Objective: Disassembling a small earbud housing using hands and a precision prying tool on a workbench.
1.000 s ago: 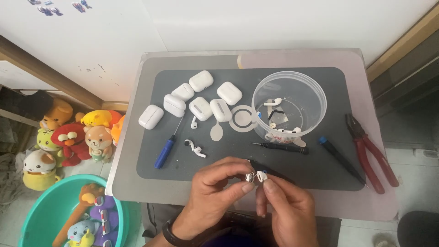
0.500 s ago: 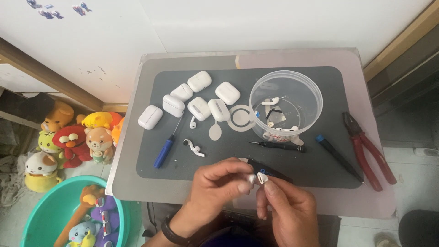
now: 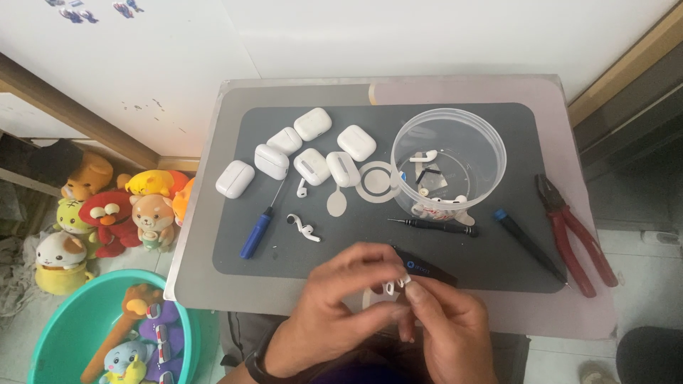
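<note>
A mat (image 3: 498,259) lay on the bench (image 3: 213,284). Six earbud cases (image 3: 313,167) clustered at its rear left, with a screwdriver (image 3: 257,229) in front of them and a loose earbud (image 3: 304,227) just right of that. A tub (image 3: 448,162) stood rear right, earbud parts inside it. Pliers (image 3: 573,235) lay at the right edge. Both hands (image 3: 384,316) met at the near edge, over a pry tool (image 3: 427,268). Left of the bench, plush toys (image 3: 107,213) sat on the floor behind a basin (image 3: 71,313).

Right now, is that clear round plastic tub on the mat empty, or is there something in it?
Not empty. The clear round plastic tub stands upright with no lid, and a few small white and dark parts lie on its bottom.
</note>
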